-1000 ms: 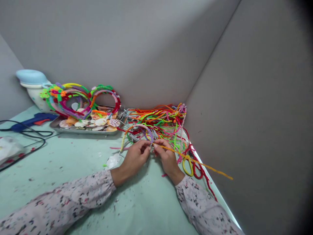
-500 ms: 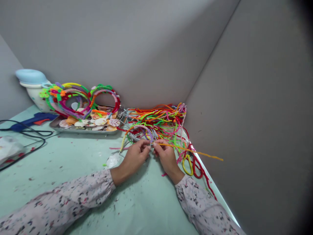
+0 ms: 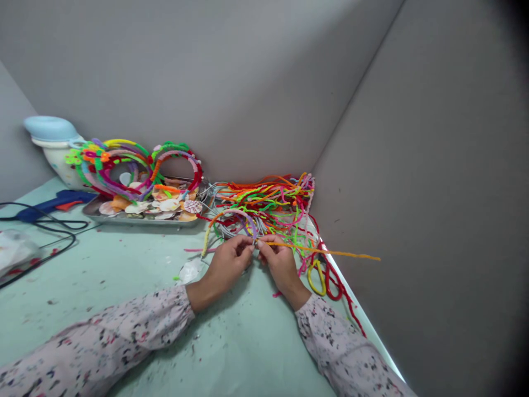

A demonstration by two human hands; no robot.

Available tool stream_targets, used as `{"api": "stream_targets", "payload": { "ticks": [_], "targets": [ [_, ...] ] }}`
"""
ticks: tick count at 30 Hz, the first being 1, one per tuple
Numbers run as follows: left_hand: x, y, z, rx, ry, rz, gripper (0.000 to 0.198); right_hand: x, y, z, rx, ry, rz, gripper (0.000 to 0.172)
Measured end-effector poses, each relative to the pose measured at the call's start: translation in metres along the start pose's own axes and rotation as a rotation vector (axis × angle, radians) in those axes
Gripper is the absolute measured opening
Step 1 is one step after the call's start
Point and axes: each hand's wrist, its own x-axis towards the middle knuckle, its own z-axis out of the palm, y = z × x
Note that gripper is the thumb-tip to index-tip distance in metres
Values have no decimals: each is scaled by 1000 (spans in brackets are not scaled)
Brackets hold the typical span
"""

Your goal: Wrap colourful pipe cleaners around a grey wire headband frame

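Between thumb and fingers, my left hand (image 3: 232,260) pinches one end of a headband (image 3: 236,213) wrapped in yellow, orange, pink and purple fuzzy stem. The band arches up and to the left, away from my fingers. My right hand (image 3: 281,268) is closed on an orange pipe cleaner (image 3: 345,253), whose long tail sticks out to the right past the table edge. The fingertips of both hands nearly meet at the band's end; the exact contact there is too small to make out.
Loose coloured pipe cleaners (image 3: 264,193) lie heaped behind my hands. Yellow-handled scissors (image 3: 316,278) sit at the right edge. On the left are a metal tray (image 3: 144,221) of shells, finished headbands (image 3: 177,148), a blue glue gun (image 3: 52,206) with its cord, and a white container (image 3: 61,160).
The free tail of the orange pipe cleaner has swung slightly upward. Both hands keep nearly the same place and grip.
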Motion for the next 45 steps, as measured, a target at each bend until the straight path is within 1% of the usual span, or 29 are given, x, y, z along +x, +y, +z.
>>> {"api": "stream_targets", "payload": {
  "ticks": [8, 14, 21, 33, 40, 45],
  "targets": [
    [-1, 2, -1, 51, 30, 22, 21, -1, -2, 0, -28, 6, -31, 20],
    [-1, 3, 0, 64, 42, 4, 22, -1, 1, 0, -43, -13, -46, 18],
    [-2, 4, 0, 99, 65, 2, 25, 1, 2, 0, -60, -3, -52, 19],
    [-2, 7, 0, -43, 60, -59, 28, 0, 1, 1, -66, -8, -48, 19],
    [-1, 2, 0, -76, 59, -45, 26, 1, 1, 1, -58, -5, -44, 19],
    [-1, 0, 0, 3, 86, -25, 25, 0, 1, 1, -69, -3, -49, 19]
  ]
}}
